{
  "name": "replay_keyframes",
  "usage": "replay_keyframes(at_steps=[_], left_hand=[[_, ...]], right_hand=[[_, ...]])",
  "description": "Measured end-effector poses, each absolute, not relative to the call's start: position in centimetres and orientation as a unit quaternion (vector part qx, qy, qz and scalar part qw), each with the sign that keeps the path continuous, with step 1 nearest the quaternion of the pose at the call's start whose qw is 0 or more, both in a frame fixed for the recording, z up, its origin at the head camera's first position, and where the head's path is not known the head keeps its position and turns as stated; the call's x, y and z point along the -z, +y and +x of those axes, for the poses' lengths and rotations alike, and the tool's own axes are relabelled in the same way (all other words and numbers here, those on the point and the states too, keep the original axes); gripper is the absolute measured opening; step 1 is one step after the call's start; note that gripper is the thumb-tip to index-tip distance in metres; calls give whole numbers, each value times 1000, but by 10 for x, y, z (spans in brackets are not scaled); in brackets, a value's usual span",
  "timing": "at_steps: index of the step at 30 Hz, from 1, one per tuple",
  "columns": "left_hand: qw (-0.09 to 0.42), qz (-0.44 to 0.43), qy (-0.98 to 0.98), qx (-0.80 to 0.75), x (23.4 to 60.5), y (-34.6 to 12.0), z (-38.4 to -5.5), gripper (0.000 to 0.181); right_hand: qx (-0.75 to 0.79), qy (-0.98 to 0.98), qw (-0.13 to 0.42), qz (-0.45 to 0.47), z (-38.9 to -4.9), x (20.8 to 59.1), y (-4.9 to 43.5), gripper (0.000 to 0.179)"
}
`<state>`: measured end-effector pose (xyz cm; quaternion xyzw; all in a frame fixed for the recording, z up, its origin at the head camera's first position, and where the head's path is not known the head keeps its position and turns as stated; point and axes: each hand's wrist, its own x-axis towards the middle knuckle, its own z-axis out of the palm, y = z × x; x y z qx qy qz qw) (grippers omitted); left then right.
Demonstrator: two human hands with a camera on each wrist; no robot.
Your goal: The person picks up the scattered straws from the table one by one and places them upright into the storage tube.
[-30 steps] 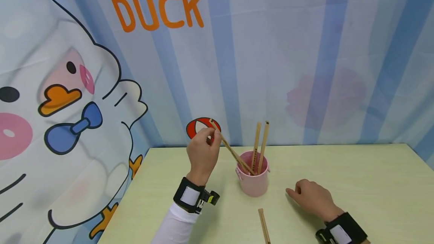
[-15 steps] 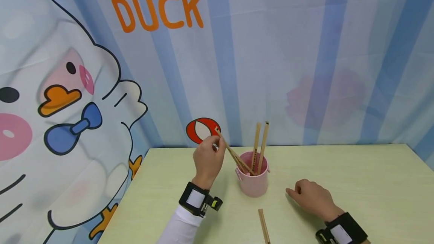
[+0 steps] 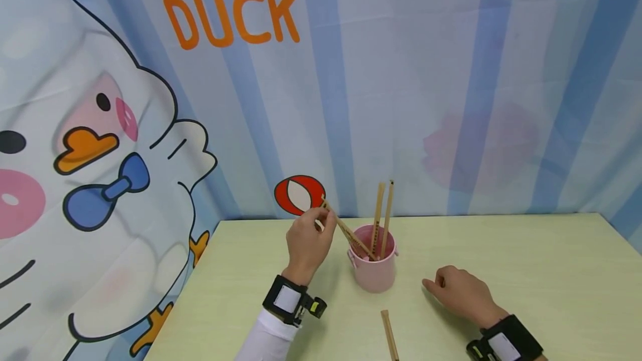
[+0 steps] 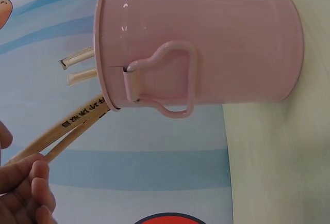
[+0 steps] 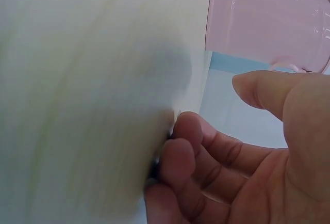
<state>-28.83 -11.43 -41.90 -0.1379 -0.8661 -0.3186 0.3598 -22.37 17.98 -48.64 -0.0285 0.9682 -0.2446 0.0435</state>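
Observation:
My left hand (image 3: 308, 244) pinches a printed wooden chopstick (image 4: 77, 118) between thumb and fingertips, left of a small pink bucket (image 3: 375, 278). That chopstick slants down over the left of the rim into the bucket, and another thin one lies close beside it. Two more chopsticks (image 3: 378, 208) stand nearly upright inside; their lower ends are hidden by the bucket wall. My right hand (image 3: 462, 293) rests on the table right of the bucket, fingers loosely curled and holding nothing; in the right wrist view its thumb (image 5: 263, 90) is apart from the fingers.
Another chopstick (image 3: 389, 336) lies on the pale table (image 3: 551, 272) in front of the bucket, cut off by the view's lower edge. Behind the table hangs a blue striped cloth (image 3: 391, 99) printed with a duck. A wire handle (image 4: 191, 79) hangs on the bucket's side.
My left hand has moved right and slightly down toward the bucket, lowering the chopstick deeper into it. The right hand and the chopstick on the table stay in place.

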Motion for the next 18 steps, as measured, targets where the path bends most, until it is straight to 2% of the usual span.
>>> replay_keyframes(at_steps=[5,8,10,18], left_hand=[[329,-138,-877,321,423,-119,-282,21],[290,-127,-895,315,428,-122,-278,23],[247,-120,-913,303,433,-125,-277,23],[17,-123,-962,243,459,-135,-271,21]], right_hand=[[248,967,41,-29,-224,488,180,34],[251,967,40,-28,-224,488,180,34],[251,967,40,-28,-224,488,180,34],[250,967,35,-31,-224,487,180,33]])
